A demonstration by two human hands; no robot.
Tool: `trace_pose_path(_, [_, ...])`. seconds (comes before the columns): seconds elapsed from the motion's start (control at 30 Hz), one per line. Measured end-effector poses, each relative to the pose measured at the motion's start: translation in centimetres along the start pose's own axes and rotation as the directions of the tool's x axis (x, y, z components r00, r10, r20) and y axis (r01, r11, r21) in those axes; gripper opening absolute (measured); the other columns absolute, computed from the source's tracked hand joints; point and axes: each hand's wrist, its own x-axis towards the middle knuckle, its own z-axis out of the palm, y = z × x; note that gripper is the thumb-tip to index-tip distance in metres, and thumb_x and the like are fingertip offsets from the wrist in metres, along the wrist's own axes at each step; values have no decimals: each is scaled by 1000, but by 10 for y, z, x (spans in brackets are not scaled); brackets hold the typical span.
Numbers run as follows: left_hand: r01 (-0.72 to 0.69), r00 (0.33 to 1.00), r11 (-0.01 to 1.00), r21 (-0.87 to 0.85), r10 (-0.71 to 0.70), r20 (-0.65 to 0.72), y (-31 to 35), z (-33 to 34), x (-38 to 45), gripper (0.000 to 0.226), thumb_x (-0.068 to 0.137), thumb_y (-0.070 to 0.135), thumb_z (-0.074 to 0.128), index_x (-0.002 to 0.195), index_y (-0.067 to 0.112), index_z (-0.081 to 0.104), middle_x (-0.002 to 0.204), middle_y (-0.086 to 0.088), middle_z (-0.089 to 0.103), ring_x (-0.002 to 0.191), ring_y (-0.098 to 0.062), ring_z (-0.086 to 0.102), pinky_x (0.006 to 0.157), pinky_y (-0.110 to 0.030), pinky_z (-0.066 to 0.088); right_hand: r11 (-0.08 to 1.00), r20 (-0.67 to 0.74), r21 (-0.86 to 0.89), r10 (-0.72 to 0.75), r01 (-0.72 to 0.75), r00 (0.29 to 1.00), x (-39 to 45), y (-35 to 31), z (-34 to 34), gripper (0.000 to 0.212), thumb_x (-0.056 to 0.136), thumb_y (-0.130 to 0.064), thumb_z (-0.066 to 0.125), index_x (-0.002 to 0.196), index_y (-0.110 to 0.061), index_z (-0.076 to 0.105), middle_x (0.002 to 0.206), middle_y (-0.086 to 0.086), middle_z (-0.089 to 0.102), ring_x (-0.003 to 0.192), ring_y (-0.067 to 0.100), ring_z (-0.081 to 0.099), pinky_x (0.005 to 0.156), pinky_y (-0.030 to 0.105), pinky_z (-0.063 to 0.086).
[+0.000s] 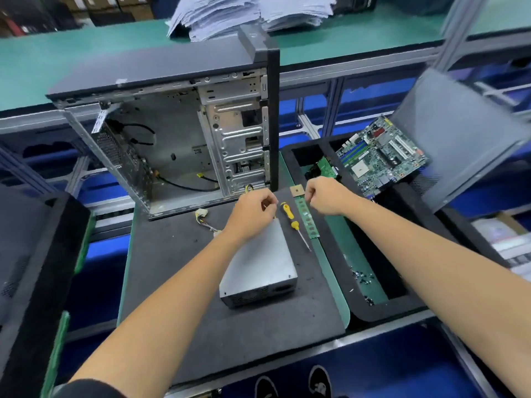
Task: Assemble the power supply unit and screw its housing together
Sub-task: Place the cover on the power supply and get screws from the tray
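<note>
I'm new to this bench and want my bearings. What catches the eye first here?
The open computer case stands gutted at the back of the mat. In front lies the grey power supply unit, with the left hand at its far end. A yellow screwdriver lies just right of it.

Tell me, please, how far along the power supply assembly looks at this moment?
Looks done: the grey metal power supply box lies on the dark mat with its cover on.
In hand: the left hand and right hand, fingers curled, are at its far end; anything they pinch is too small to tell.
Left: the yellow-handled screwdriver lies untouched beside the box, so screwing seems still ahead. The open computer case stands behind.
</note>
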Motion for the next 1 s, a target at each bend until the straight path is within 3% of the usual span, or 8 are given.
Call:
trace_pose_path(0.17, [-135, 969, 985, 107, 109, 220, 48, 51, 20, 13, 84, 8, 56, 88, 12, 67, 88, -1, 67, 84, -19, 59, 75, -31, 49, 995, 25, -40, 89, -88, 996, -21, 50, -11, 27, 85, -2, 42, 83, -11, 67, 94, 11, 70, 82, 30, 66, 77, 36, 57])
trace_pose_path(0.27, [-157, 936, 975, 160, 95, 338, 66, 86, 29, 13, 82, 7, 55, 87, 11, 67, 92, -4, 69, 87, -23, 61, 76, -34, 51, 989, 58, -102, 116, -110, 992, -26, 78, -15, 19, 88, -6, 48, 80, -13, 63, 95, 11, 71, 79, 24, 61, 75, 28, 50])
trace_pose_path(0.5, [-144, 866, 943, 301, -27, 499, 82, 163, 45, 12, 83, 8, 53, 83, 11, 64, 91, -9, 68, 88, -27, 61, 76, -38, 52, 980, 235, -181, 124, -82, 964, -20, 132, -3, 26, 84, -3, 47, 100, 3, 67, 98, 19, 70, 96, 34, 65, 79, 39, 54])
trace_pose_path(0.6, [-127, 838, 924, 359, -94, 537, 84, 192, 50, 12, 82, 8, 51, 80, 0, 59, 76, -14, 60, 71, -30, 55, 60, -36, 45, 976, 324, -218, 94, -23, 941, -14, 149, 7, 21, 84, -2, 46, 96, 2, 63, 96, 19, 68, 78, 32, 59, 62, 34, 46])
trace_pose_path(0.77, [-37, 809, 914, 403, -209, 549, 87, 226, 53, 10, 82, 5, 53, 74, 6, 47, 65, -6, 47, 57, -25, 46, 49, -31, 34, 972, 377, -231, 64, 28, 924, 1, 174, 12, 11, 83, 2, 45, 76, -3, 52, 77, 15, 58, 70, 29, 52, 57, 32, 39])
trace_pose_path(0.87, [-8, 779, 905, 425, -261, 570, 88, 243, 48, 5, 82, 4, 51, 80, 5, 47, 74, -8, 49, 64, -27, 48, 54, -35, 41, 985, 372, -170, 40, 26, 927, 10, 181, 8, 22, 82, 3, 47, 92, 5, 67, 91, 20, 68, 84, 34, 62, 67, 36, 50])
trace_pose_path(0.93, [14, 747, 893, 451, -309, 589, 84, 252, 45, 4, 82, 3, 49, 85, 6, 48, 83, -12, 52, 70, -28, 50, 60, -36, 44, 994, 368, -110, 13, 29, 930, 15, 184, 10, 24, 84, 1, 50, 101, 4, 68, 102, 21, 69, 96, 35, 64, 81, 40, 55])
trace_pose_path(1.0, [-5, 706, 869, 495, -348, 617, 78, 259, 44, 12, 84, 4, 48, 96, 5, 51, 95, -16, 57, 77, -30, 54, 65, -38, 47, 996, 361, -77, -13, 44, 932, 19, 182, 14, 22, 87, 0, 52, 104, 2, 67, 106, 19, 68, 98, 34, 63, 85, 40, 54])
